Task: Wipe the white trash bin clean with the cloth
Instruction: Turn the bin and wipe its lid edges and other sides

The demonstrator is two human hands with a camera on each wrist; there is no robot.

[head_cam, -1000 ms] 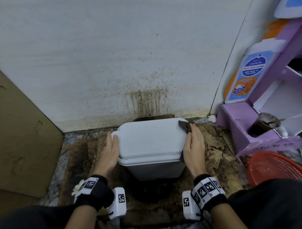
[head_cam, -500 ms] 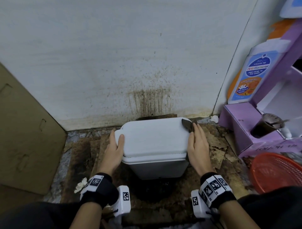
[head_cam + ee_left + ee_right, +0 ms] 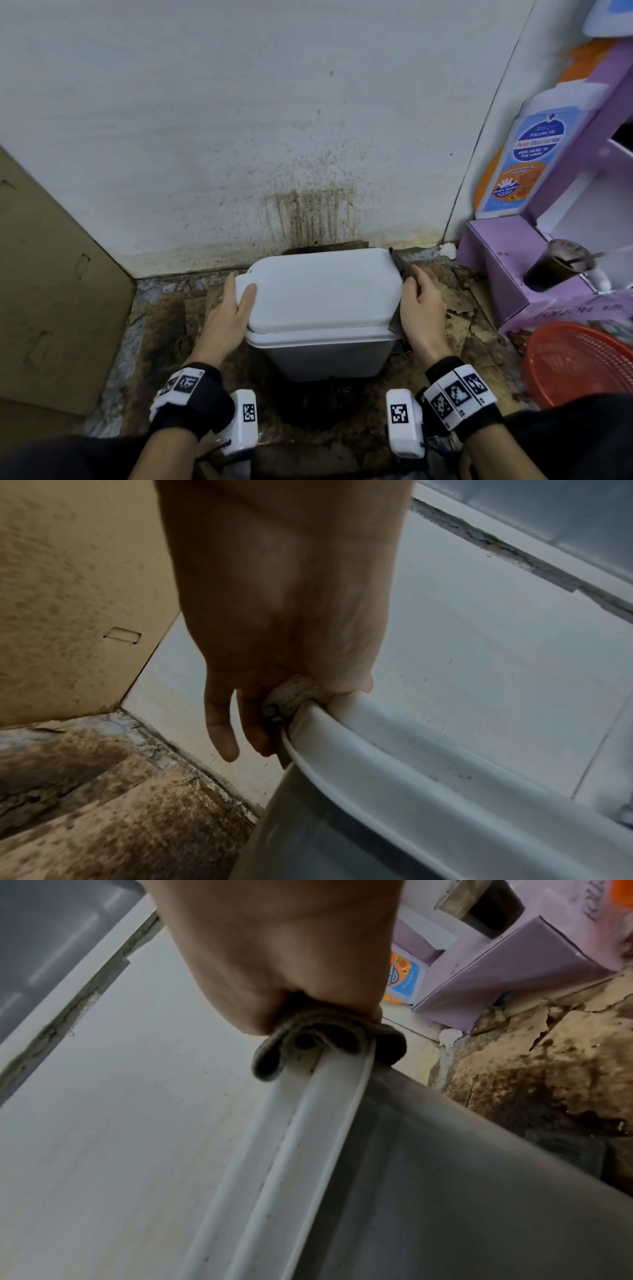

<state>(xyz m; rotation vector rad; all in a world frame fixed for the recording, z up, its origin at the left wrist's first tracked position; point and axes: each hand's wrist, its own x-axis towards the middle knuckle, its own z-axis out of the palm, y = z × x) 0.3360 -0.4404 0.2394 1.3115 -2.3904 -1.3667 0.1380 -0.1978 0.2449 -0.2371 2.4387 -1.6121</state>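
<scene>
The white trash bin (image 3: 322, 294) stands on the floor by the wall with its lid down. My left hand (image 3: 236, 301) holds the lid's left end, thumb on top and fingers (image 3: 222, 739) down the side. A speckled white lump (image 3: 291, 696) sits under that palm; I cannot tell what it is. My right hand (image 3: 419, 301) pinches a dark grey-brown cloth (image 3: 322, 1031) over the lid's right rim (image 3: 329, 1096). In the head view only a strip of the cloth (image 3: 399, 267) shows past the fingertips.
A stained white wall (image 3: 308, 212) rises just behind the bin. Brown cardboard (image 3: 51, 274) leans at the left. At the right stand a purple box (image 3: 507, 267), a cup of dark drink (image 3: 558, 267), a wash bottle (image 3: 527, 161) and a red basket (image 3: 582, 363). The floor (image 3: 445, 308) is dirty and peeling.
The left thumb has moved up onto the lid. The cloth has slipped from the lid's top back corner down to its right edge; the right hand has barely moved.
</scene>
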